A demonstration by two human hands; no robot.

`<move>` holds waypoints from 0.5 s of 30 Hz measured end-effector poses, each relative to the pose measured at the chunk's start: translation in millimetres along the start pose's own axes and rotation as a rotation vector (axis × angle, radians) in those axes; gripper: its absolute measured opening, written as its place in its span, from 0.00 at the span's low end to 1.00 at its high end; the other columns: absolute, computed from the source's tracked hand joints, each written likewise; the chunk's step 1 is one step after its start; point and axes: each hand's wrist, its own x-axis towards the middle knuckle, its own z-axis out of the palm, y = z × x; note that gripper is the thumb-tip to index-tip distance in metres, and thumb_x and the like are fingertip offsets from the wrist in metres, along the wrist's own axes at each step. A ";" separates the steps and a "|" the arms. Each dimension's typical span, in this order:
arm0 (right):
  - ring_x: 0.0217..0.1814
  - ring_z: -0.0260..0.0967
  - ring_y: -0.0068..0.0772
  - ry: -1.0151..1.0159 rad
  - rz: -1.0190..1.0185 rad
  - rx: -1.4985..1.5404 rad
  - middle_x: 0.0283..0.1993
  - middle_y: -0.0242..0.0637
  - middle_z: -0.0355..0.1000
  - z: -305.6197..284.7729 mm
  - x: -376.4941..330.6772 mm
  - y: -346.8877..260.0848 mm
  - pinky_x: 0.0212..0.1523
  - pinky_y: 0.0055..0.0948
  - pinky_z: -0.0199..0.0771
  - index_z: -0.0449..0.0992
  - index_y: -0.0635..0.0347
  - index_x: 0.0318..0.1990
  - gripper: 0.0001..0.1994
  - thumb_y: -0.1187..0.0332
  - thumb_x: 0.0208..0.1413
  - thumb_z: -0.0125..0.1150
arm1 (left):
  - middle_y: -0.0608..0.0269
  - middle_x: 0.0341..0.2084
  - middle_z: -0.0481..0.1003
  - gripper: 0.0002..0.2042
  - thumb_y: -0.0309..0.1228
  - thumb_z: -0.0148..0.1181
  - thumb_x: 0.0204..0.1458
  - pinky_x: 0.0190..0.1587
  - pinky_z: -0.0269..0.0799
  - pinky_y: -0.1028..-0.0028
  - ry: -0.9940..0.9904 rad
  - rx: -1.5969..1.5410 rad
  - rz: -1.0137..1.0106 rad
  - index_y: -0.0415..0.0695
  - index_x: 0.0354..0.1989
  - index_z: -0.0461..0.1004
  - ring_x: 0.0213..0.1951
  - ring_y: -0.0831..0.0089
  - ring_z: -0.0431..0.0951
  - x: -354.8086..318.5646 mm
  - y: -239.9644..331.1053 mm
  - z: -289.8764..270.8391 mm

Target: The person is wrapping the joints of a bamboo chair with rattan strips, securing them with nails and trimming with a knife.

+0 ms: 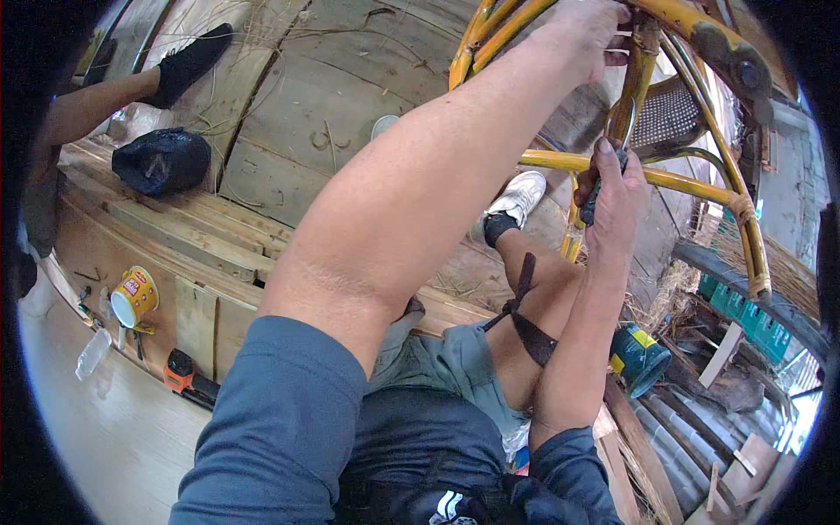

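Note:
A yellow-brown rattan chair frame (pixel 691 179) fills the upper right, its joints bound with wrapping. My left hand (pixel 595 39) reaches far up to it, fingers curled at an upright pole near a wrapped joint; the picture's edge cuts off part of this hand. Lower down, my right hand (pixel 617 197) is closed around a black-handled tool (pixel 592 208). A shiny part, perhaps its metal shaft, shows above the fist against the pole; the tip cannot be made out. Behind the poles hangs a dark woven cane panel (pixel 669 115).
Left of me, a wooden bench (pixel 197 302) carries a yellow-and-white cup (pixel 136 296) and an orange-black tape measure (pixel 181 372). A black bag (pixel 162 162) lies near another person's foot (pixel 194 66). To my right are a green bucket (pixel 641 359) and wood scraps.

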 end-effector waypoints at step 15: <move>0.18 0.58 0.15 0.041 -0.049 0.244 0.20 0.27 0.63 0.7 2.1 -8.4 0.18 0.17 0.59 0.68 0.61 0.35 0.13 0.61 0.53 0.60 | 0.67 0.24 0.71 0.08 0.35 0.48 0.56 0.29 0.66 0.74 0.666 0.700 0.300 0.45 0.32 0.72 0.27 0.75 0.70 1.3 -1.9 25.1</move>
